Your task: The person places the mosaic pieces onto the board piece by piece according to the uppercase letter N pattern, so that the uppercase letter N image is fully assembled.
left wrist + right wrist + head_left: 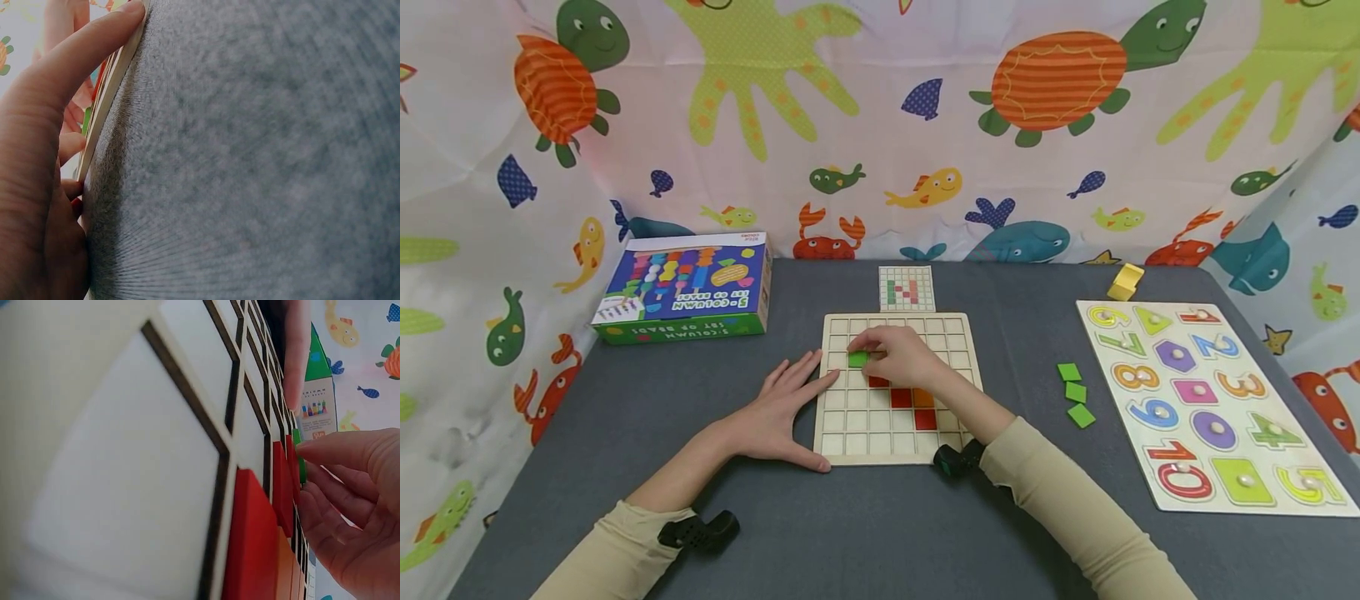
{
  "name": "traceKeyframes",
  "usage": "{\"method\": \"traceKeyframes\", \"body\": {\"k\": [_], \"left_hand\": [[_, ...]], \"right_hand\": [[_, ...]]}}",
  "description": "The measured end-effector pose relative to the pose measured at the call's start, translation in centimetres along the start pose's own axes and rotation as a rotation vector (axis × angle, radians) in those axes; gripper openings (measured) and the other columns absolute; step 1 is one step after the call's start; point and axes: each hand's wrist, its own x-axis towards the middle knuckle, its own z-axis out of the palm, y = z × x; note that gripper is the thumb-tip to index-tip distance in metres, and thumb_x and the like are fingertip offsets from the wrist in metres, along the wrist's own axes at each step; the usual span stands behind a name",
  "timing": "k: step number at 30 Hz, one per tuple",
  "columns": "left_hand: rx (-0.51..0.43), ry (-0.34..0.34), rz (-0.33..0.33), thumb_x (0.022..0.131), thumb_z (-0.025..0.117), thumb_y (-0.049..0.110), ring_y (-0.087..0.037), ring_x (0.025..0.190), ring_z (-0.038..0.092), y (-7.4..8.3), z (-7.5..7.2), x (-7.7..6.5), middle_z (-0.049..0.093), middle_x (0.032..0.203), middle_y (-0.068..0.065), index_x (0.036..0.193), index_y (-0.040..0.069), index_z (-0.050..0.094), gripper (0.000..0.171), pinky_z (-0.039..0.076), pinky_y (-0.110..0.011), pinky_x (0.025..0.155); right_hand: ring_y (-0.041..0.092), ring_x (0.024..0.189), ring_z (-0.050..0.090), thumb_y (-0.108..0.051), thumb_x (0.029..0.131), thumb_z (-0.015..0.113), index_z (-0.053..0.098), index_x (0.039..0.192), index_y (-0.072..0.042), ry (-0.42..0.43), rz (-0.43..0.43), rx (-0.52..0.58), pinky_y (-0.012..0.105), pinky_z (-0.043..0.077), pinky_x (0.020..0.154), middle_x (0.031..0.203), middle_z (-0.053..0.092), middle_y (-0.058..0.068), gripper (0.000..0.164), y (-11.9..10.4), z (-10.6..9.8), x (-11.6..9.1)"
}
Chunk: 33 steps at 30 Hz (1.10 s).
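A wooden grid board (891, 457) lies flat on the table. My left hand (778, 417) rests spread at its left side, thumb at the near corner and fingertips along the edge. Over the upper left squares, my right hand (898, 354) pinches a green square tile (858, 359) between thumb and fingers. In the right wrist view this green tile (300, 459) stands beyond the red ones, at the thumb tip. Red tiles (901, 398) step diagonally down to the right across the board, with an orange tile (922, 398) beside them, partly behind the wrist.
Behind the board lies a small pattern card (907, 288) with coloured squares. Three green tiles (1076, 392) lie to the right, beside a number puzzle board (1217, 408). A yellow block (1125, 282) sits behind that puzzle. At the back left is a bead-set box (685, 287).
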Motion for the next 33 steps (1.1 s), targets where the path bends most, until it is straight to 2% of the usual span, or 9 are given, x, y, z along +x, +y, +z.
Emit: {"method": "traceKeyframes", "body": {"k": [6,12,21,27,33], "left_hand": [[-0.003,-0.002,-0.006,0.065,0.071,0.076,-0.027,0.149,-0.004,0.1,0.0,0.0,-0.002,0.164,-0.009,0.158,0.019,0.020,0.120,-0.004,-0.057,0.114],[0.000,0.003,0.002,0.066,0.072,0.075,-0.027,0.149,-0.004,0.0,0.0,0.0,-0.002,0.164,-0.009,0.157,0.018,0.020,0.119,-0.003,-0.057,0.114],[0.000,0.006,0.016,0.066,0.072,0.074,-0.027,0.149,-0.003,0.0,0.0,0.0,-0.001,0.163,-0.010,0.157,0.018,0.020,0.119,-0.003,-0.056,0.114],[-0.006,-0.001,0.008,0.066,0.072,0.074,-0.027,0.149,-0.004,0.2,0.1,0.1,-0.002,0.163,-0.010,0.158,0.018,0.020,0.119,-0.003,-0.056,0.114],[-0.006,0.015,0.023,0.066,0.074,0.072,-0.030,0.149,-0.002,0.3,-0.1,-0.1,0.000,0.163,-0.012,0.157,0.016,0.021,0.119,-0.003,-0.057,0.113]], "right_hand": [[0.022,0.104,0.065,-0.004,0.089,0.067,0.069,0.118,-0.009,0.006,-0.025,-0.019,0.034,0.052,0.089,0.114,0.069,0.006,0.030,0.0,0.0,-0.2],[0.021,0.101,0.065,-0.004,0.090,0.068,0.071,0.114,-0.009,0.031,-0.050,-0.034,0.034,0.051,0.089,0.110,0.070,0.005,0.025,0.1,0.2,0.0],[0.020,0.100,0.066,-0.008,0.090,0.068,0.070,0.116,-0.010,0.024,-0.032,-0.014,0.033,0.052,0.087,0.111,0.069,0.005,0.026,0.5,-0.2,-0.2],[0.019,0.102,0.061,-0.017,0.094,0.064,0.070,0.119,-0.011,0.040,0.013,0.077,0.035,0.051,0.085,0.113,0.068,0.002,0.026,1.3,-2.0,-1.6],[0.020,0.101,0.060,-0.020,0.095,0.064,0.071,0.118,-0.011,0.068,0.078,0.068,0.038,0.050,0.087,0.109,0.068,0.000,0.026,3.0,-5.0,-4.0]]}}
